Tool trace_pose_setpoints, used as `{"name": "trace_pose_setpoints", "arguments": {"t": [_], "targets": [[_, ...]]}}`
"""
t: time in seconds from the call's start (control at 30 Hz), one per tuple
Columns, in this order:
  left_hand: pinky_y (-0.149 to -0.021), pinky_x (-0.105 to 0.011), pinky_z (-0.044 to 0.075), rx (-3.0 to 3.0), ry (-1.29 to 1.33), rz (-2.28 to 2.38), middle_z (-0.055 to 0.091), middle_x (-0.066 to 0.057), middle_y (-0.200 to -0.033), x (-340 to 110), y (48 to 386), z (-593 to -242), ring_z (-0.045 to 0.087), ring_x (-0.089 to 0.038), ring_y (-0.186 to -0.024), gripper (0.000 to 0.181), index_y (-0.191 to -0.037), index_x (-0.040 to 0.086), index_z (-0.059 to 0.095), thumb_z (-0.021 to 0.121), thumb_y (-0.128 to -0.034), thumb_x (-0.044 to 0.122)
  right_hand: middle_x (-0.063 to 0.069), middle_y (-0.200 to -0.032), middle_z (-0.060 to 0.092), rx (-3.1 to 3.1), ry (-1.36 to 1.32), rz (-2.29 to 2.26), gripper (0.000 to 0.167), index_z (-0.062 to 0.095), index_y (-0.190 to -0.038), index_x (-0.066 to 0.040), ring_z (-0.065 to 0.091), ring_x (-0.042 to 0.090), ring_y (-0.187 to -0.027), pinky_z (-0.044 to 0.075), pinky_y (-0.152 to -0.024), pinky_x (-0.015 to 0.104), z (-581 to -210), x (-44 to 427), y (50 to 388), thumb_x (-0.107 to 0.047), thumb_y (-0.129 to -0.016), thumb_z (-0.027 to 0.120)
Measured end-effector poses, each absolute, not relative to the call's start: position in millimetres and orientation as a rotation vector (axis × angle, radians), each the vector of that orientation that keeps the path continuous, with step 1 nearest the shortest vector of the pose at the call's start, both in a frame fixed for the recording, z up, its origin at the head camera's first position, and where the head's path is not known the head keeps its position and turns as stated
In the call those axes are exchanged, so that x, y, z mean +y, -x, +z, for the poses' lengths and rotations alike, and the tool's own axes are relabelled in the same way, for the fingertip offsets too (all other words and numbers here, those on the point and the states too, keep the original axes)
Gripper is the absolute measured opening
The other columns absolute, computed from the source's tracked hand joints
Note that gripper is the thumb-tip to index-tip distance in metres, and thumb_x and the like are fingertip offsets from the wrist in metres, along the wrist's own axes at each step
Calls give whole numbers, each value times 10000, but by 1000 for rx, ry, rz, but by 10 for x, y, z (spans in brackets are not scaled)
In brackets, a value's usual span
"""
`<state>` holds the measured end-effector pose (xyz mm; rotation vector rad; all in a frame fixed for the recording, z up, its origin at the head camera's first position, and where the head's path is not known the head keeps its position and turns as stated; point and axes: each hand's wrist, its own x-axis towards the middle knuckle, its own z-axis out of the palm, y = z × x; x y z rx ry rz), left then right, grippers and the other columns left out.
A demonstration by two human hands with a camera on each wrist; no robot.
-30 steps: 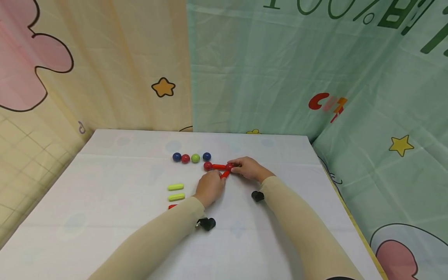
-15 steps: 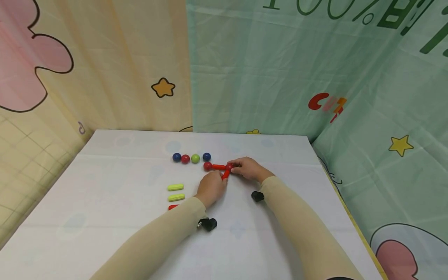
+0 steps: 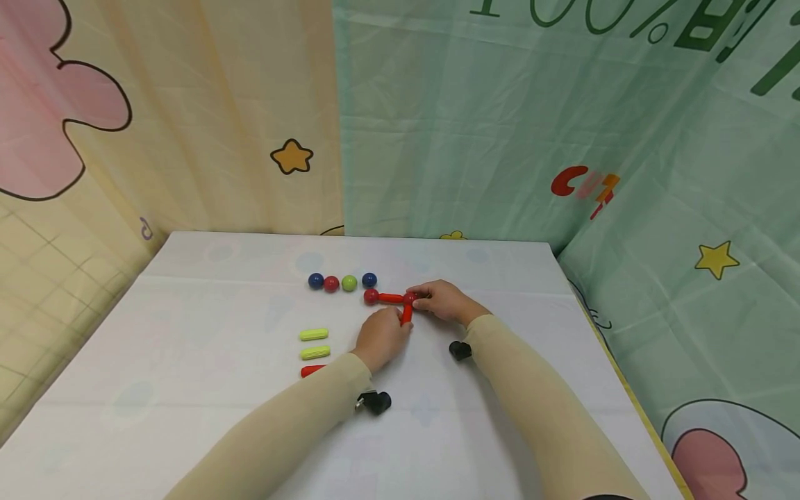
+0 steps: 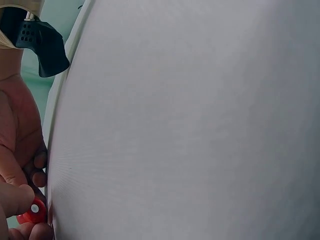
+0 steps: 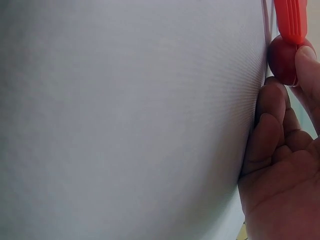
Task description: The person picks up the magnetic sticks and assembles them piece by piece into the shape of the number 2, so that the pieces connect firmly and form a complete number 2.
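One red rod tip (image 4: 35, 208), left-wrist view only, in left fingers (image 4: 41, 232); ball (image 5: 282, 62) in right fingers (image 5: 272, 100).

Right wrist: red stick (image 5: 291, 20) (top) cropped

Looking into a curtained-off corner (image 3: 576, 226) now, screened by cartoon-printed fabric (image 3: 487, 132) behind and beside a white surface (image 3: 212, 333)!

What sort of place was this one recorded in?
Probably a curtained-off indoor recording corner: cartoon-printed curtains hang behind a white table, where coloured balls and rods are laid out, and the person's wrists carry small black devices.
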<state>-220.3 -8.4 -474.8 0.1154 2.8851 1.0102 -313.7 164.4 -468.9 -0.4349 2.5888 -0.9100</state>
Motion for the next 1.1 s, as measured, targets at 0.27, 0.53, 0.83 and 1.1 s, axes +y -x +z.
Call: {"name": "trace_pose_setpoints", "arguments": {"t": [0.27, 0.53, 0.83, 1.1], "targets": [[-729, -350, 472, 2900, -125, 979, 634, -36, -777, -73, 2194, -4748, 576, -226, -739, 238, -942, 52, 686, 720, -1008, 279, 40, -1336, 729, 2594, 446, -904, 386, 691, -1409, -184, 597, 231, -1212, 484, -1091, 425, -4685, 1644, 3138, -221, -1025, 696], [-737, -351, 480, 2903, -138, 980, 648, -28, -799, -82, 2204, -4768, 582, -218, -748, 241, -962, 60, 692, 723, -1007, 295, 52, -1328, 731, 2586, 445, -912, 388, 687, -1414, -175, 598, 258, -1295, 447, -1167, 471, -4685, 1641, 3146, -211, -1027, 692], [-789, -372, 521, 2907, -145, 985, 697, -37, -873, -81, 2211, -4786, 603, -213, -790, 250, -1037, 45, 718, 743, -992, 290, 55, -1316, 731, 2588, 446, -910, 384, 689, -1410, -175, 609, 240, -1234, 471, -1138, 455, -4678, 1646, 3139, -216, -1028, 692], [-837, -391, 534, 2901, -147, 1027, 713, -52, -930, -80, 2198, -4780, 613, -222, -837, 269, -1117, 33, 723, 762, -977, 259, 66, -1330, 725, 2594, 460, -902, 394, 679, -1422, -169, 614, 252, -1261, 473, -1144, 458, -4666, 1646, 3119, -212, -1031, 687]]}}
